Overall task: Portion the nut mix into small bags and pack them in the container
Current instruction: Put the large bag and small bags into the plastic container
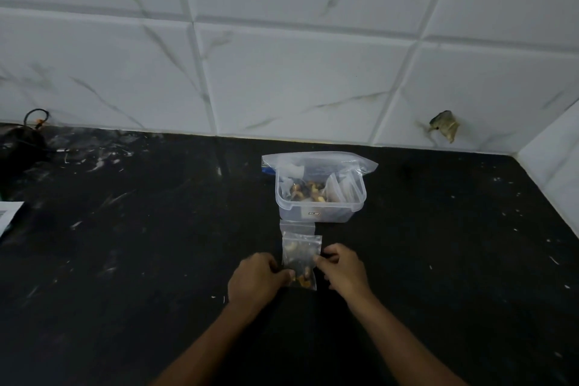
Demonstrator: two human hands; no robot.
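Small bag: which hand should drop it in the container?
Right, probably. Both hands, left and right, pinch the small bag at its sides. The container stands beyond it, slightly to the right, so the right hand has the shorter, uncrossed path.

My left hand (pixel 255 279) and right hand (pixel 343 269) are bare, with no rings, watch or gloves. Both forearms are bare too, no sleeves reaching into view.
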